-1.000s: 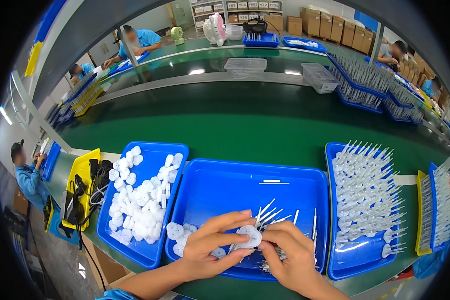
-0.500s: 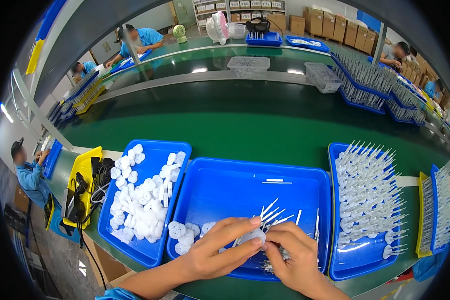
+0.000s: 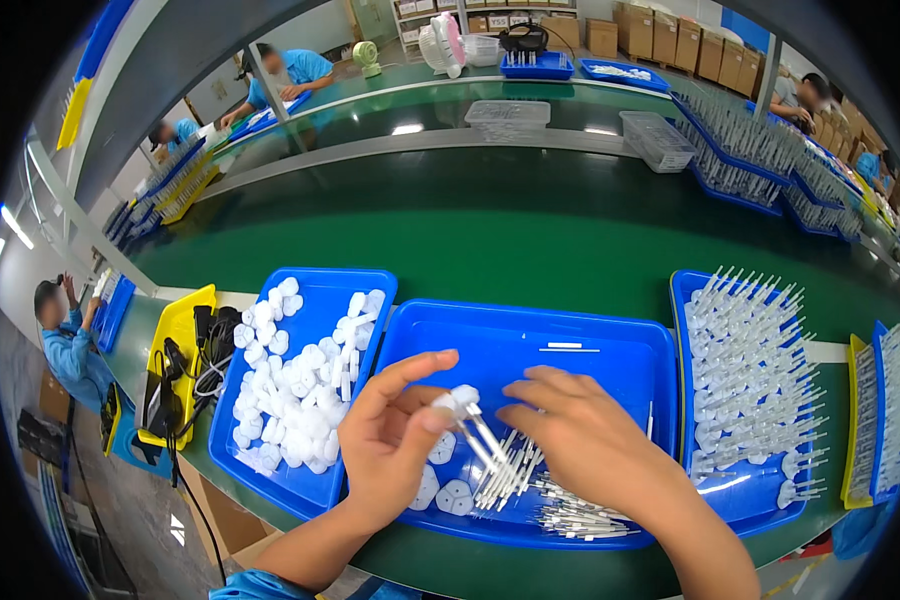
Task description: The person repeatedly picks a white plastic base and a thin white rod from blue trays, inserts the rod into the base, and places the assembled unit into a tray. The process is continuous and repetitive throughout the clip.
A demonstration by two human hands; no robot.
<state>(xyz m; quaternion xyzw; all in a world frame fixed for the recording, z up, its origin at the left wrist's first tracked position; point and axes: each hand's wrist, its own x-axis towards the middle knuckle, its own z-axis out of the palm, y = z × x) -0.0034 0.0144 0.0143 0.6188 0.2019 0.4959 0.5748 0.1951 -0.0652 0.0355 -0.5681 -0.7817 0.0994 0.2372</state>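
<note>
My left hand [image 3: 395, 440] pinches a small white round plastic piece [image 3: 460, 398] between thumb and fingers. Thin white rods stick out of that piece and point down to the right. Just to the right, my right hand [image 3: 595, 430] hovers over the middle blue tray [image 3: 450, 325], fingers stretched and apart, with nothing visible in them. Beneath the hands lie a heap of loose thin rods [image 3: 580, 515] and several white lobed discs [image 3: 455, 497]. Part of the heap is hidden by the hands.
On the left stands a blue tray piled with white discs [image 3: 300, 385], beside a yellow tray [image 3: 195, 305] of black cables. To the right, a blue tray holds rows of discs with upright rods [image 3: 750, 380]. A green conveyor belt [image 3: 490, 235] runs behind; co-workers sit farther off.
My hands have parted: the right has let go of the white piece and opened. My left hand has turned upright, still pinching the piece. The whole view has shifted slightly.
</note>
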